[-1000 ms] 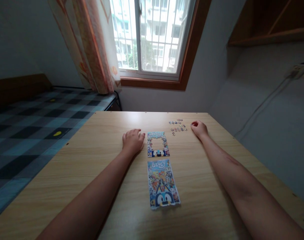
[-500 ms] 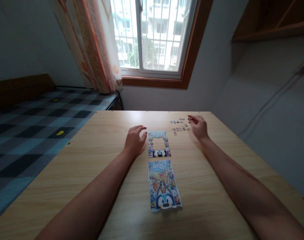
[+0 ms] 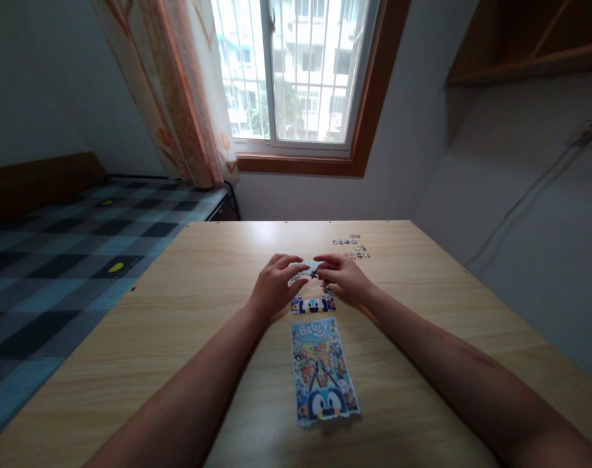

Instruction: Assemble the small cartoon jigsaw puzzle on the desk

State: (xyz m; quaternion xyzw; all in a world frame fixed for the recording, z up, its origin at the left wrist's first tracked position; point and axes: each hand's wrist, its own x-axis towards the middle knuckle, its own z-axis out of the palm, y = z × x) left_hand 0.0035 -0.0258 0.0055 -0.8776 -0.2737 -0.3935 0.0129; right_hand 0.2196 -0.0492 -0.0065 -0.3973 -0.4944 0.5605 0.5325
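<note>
A partly filled jigsaw puzzle lies on the wooden table with an open gap in its middle. Over its left edge is my left hand, fingers apart and holding nothing. My right hand reaches over the puzzle's upper right part, its fingertips pinched on a small dark puzzle piece. Nearer to me lies a printed picture sheet with a torn bottom edge, showing a blue cartoon dog. The hands hide parts of the puzzle's sides.
Several loose puzzle pieces lie behind my right hand on the table. A bed with a checked cover stands to the left. A window and curtain are beyond the table; a cable hangs on the right wall.
My right hand has moved left and nearer, from the loose pieces to the puzzle, carrying a piece. My left hand has shifted slightly right, over the puzzle's edge.
</note>
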